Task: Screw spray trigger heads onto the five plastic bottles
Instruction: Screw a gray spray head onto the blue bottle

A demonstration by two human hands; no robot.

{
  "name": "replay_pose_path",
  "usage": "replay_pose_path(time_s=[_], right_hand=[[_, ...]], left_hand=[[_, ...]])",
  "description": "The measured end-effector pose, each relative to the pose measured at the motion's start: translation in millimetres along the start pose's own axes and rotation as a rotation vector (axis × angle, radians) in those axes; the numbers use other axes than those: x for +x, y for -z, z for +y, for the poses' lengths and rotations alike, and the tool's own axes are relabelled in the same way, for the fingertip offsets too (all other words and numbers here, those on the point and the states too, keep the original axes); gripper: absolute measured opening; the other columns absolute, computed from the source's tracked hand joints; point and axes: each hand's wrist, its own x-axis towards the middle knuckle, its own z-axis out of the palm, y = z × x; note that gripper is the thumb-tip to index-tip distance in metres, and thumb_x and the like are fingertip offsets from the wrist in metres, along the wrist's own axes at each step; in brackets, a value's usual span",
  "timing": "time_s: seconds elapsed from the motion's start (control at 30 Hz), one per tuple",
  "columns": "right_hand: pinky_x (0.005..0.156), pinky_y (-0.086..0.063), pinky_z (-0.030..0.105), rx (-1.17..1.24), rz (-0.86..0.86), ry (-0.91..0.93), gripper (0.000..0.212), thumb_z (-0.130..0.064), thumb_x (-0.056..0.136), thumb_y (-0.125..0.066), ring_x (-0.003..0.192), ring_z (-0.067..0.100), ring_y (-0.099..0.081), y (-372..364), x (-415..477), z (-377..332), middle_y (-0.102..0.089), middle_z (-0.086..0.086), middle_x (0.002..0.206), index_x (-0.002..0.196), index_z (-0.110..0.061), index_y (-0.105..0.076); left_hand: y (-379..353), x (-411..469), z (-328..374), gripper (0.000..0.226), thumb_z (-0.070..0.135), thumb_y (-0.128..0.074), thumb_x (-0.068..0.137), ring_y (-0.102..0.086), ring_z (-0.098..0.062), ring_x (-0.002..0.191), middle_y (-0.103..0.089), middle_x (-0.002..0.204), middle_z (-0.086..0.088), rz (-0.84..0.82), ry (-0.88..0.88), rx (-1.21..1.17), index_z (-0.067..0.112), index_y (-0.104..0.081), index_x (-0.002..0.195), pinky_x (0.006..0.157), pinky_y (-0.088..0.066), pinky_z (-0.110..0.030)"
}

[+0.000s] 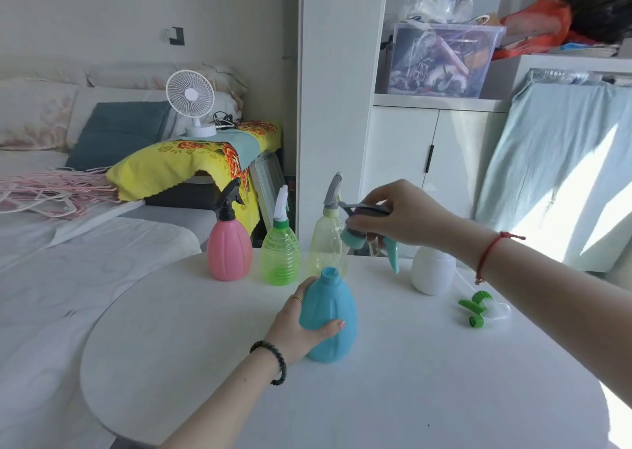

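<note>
Bottles: three capped, two to go

Head view: I count the pink bottle [229,253], green bottle [280,257] and yellow bottle [327,246] capped. My left hand [301,325] wraps the open blue bottle [330,318]; my right hand [400,216] pinches the teal trigger head [362,235]. White bottle [432,270] and green trigger head [475,308] wait.

I've got just one cam, head-mounted wide-angle, looking fwd and down across the round white table [376,397] from close in. Both forearms reach in from the bottom edge; bed [68,243] sits off to the left, white cabinet [410,147] behind.
</note>
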Motion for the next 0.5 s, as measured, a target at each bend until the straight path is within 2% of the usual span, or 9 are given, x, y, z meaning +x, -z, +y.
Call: replay_pose_path(time_s=[0.1,0.2,0.27,0.33,0.4,0.5], right_hand=[[0.044,-0.04,0.008,-0.136,-0.097,0.035,0.016,-0.026,0.07,-0.073,0.055,0.007,-0.057,-17.3,7.7,2.9,-0.063,-0.003,0.064,0.08,-0.016,-0.065],[0.062,-0.043,0.028,-0.311,-0.205,0.072,0.021,-0.027,0.072,-0.071,0.073,0.02,-0.053,-31.8,13.9,3.3,-0.063,0.006,0.081,0.089,-0.015,-0.066],[0.068,-0.043,0.033,-0.366,-0.266,0.092,0.023,-0.025,0.073,-0.069,0.078,0.022,-0.05,-38.3,17.2,1.8,-0.064,0.01,0.086,0.091,-0.013,-0.065],[0.069,-0.042,0.032,-0.373,-0.319,0.105,0.024,-0.022,0.074,-0.069,0.079,0.021,-0.049,-41.4,20.5,-1.1,-0.063,0.009,0.087,0.095,-0.013,-0.065],[0.062,-0.039,0.027,-0.388,-0.36,0.108,0.025,-0.02,0.074,-0.069,0.08,0.02,-0.047,-41.8,24.3,-4.3,-0.058,0.004,0.085,0.098,-0.014,-0.064],[0.061,-0.038,0.025,-0.409,-0.407,0.116,0.026,-0.018,0.074,-0.069,0.08,0.02,-0.048,-42.1,29.6,-7.4,-0.057,0.003,0.085,0.1,-0.015,-0.064]], left_hand=[[0.2,-0.5,-0.3,0.067,0.052,-0.071,0.057,-0.051,-0.004,0.113,-0.053,0.123,0.016,0.002,-0.014,-0.004,0.061,-0.03,0.11,0.099,-0.043,-0.031],[-0.4,-0.2,-0.7,0.08,0.056,-0.07,0.054,-0.05,-0.007,0.116,-0.051,0.126,0.011,-0.001,-0.008,-0.008,0.05,-0.03,0.123,0.103,-0.041,-0.035],[-0.7,0.5,-2.3,0.09,0.059,-0.069,0.052,-0.048,-0.01,0.119,-0.05,0.128,0.009,-0.002,-0.002,-0.008,0.041,-0.028,0.131,0.104,-0.04,-0.038],[-0.4,0.9,-3.6,0.093,0.06,-0.068,0.052,-0.047,-0.009,0.12,-0.049,0.129,0.009,-0.002,-0.003,-0.006,0.04,-0.027,0.132,0.105,-0.039,-0.038],[-0.3,1.2,-4.6,0.091,0.061,-0.067,0.052,-0.046,-0.008,0.121,-0.048,0.13,0.01,-0.002,-0.008,-0.003,0.042,-0.027,0.131,0.105,-0.039,-0.038],[-0.3,0.8,-4.3,0.083,0.061,-0.067,0.052,-0.046,-0.006,0.12,-0.048,0.129,0.012,-0.005,-0.01,-0.01,0.05,-0.027,0.124,0.105,-0.039,-0.036]])
